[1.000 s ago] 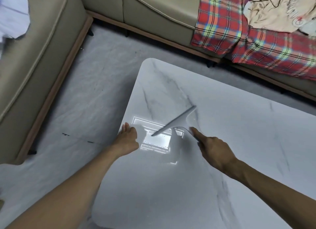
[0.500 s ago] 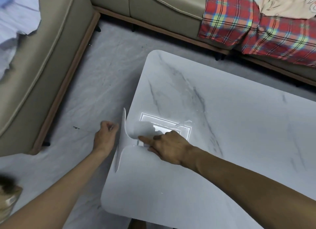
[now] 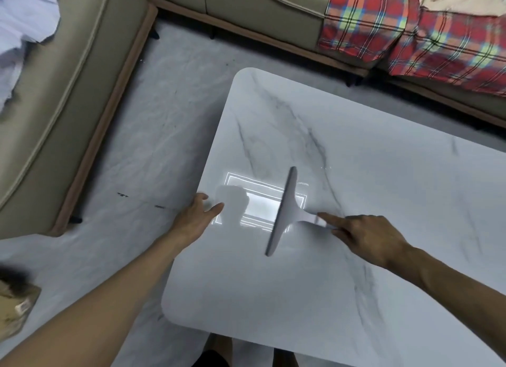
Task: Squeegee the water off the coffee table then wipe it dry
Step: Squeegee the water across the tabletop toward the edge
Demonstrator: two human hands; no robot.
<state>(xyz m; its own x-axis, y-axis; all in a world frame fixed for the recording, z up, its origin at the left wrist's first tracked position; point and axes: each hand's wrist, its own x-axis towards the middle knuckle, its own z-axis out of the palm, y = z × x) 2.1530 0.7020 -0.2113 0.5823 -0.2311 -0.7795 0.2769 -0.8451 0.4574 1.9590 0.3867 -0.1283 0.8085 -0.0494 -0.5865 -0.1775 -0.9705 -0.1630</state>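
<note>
A white marble-patterned coffee table point(image 3: 356, 270) fills the lower right. A pale grey squeegee point(image 3: 284, 210) stands on it near its left edge, blade running from far to near. My right hand point(image 3: 367, 235) grips the squeegee's handle, index finger stretched along it. My left hand point(image 3: 198, 216) rests at the table's left edge, fingers relaxed, thumb lying on the top. A bright rectangular reflection of a ceiling light point(image 3: 260, 205) shines on the glossy surface between the hands. No cloth shows on the table.
A beige sofa point(image 3: 68, 98) wraps the left and back, with a red plaid blanket point(image 3: 410, 29) at the upper right and a white cloth point(image 3: 24, 18) on the left cushion. Grey marble floor point(image 3: 123, 175) lies between. A brown object point(image 3: 13, 306) sits at the lower left.
The squeegee was at the table's left edge half a second ago; it now stands further right on the top. My left hand moved from beside the edge onto it.
</note>
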